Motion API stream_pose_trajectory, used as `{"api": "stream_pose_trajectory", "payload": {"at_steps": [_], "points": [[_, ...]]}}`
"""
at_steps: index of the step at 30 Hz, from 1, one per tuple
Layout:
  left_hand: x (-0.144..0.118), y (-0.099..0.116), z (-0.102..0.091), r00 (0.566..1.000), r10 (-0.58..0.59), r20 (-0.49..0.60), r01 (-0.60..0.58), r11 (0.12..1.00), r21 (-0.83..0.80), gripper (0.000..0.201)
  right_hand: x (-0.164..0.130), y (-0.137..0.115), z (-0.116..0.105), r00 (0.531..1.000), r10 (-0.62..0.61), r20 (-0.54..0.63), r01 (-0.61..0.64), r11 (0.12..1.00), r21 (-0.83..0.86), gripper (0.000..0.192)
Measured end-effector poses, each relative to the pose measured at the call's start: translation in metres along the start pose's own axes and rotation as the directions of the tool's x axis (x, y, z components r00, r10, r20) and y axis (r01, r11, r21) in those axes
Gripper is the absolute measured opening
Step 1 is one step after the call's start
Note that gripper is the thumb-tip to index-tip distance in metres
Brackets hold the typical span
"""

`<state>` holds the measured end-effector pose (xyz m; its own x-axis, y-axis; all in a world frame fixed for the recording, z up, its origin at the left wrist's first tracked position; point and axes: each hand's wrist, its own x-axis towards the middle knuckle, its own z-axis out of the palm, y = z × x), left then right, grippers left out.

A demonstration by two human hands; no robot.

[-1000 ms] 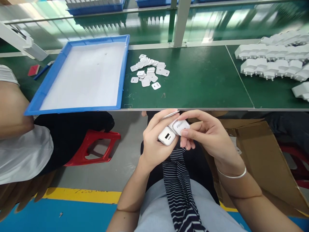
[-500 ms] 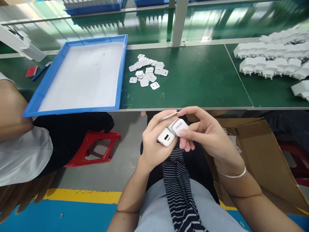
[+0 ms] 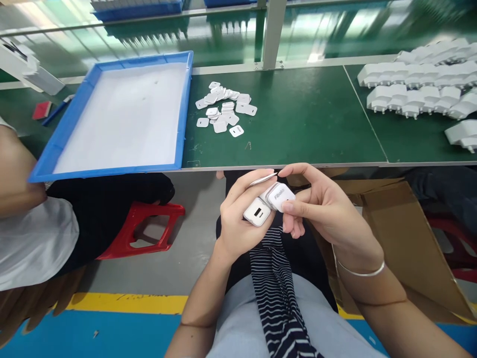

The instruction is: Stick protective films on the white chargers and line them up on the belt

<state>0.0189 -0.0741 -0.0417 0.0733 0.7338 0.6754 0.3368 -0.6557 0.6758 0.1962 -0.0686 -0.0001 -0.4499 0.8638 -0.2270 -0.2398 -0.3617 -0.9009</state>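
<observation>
Left hand [image 3: 238,219] grips a white charger [image 3: 257,211], port face up for viewing, tweezers [image 3: 263,179] tucked under its fingers. Right hand [image 3: 316,209] pinches a second charger [image 3: 281,197] against it. Below the desk [image 3: 298,119] edge; loose cover plates [image 3: 223,107] at 12 o'clock.

Printed word on the white charger [image 3: 278,198]: too blurred to read; right hand [image 3: 320,209] thumb hides its lower corner. Charger pile [image 3: 421,89] cut off at right edge. Co-worker's arm [image 3: 17,174] cut off at left edge. Cardboard box [image 3: 402,238] interior hidden by the right forearm.
</observation>
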Motion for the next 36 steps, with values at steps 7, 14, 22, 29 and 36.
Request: {"api": "stream_pose_trajectory", "payload": {"at_steps": [7,14,22,29,36], "points": [[0.0013,0.0002,0.0008,1.0,-0.023,0.006,0.023,1.0,-0.021,0.033,0.0007,-0.0001,-0.0004,1.0,0.001,0.003,-0.001,1.0,-0.006,0.05],[0.002,-0.0009,0.0011,0.999,-0.037,0.006,0.037,0.996,-0.079,0.035,0.0018,-0.002,-0.0028,0.991,0.039,0.125,-0.058,0.986,0.153,0.038],[0.0021,-0.0021,0.0012,1.0,-0.026,0.014,0.027,0.997,-0.065,0.037,-0.0007,-0.0022,0.0003,0.997,-0.013,0.081,0.004,0.994,0.107,0.031],[0.0015,-0.0036,0.0015,1.0,-0.014,0.014,0.015,0.998,-0.067,0.038,-0.0027,0.0031,0.0016,0.993,-0.113,0.033,0.111,0.993,0.045,0.026],[0.0008,-0.0043,0.0019,0.999,-0.035,0.013,0.036,0.998,-0.053,0.041,-0.0032,0.0064,0.0023,0.983,-0.181,-0.015,0.181,0.983,-0.03,0.022]]}}
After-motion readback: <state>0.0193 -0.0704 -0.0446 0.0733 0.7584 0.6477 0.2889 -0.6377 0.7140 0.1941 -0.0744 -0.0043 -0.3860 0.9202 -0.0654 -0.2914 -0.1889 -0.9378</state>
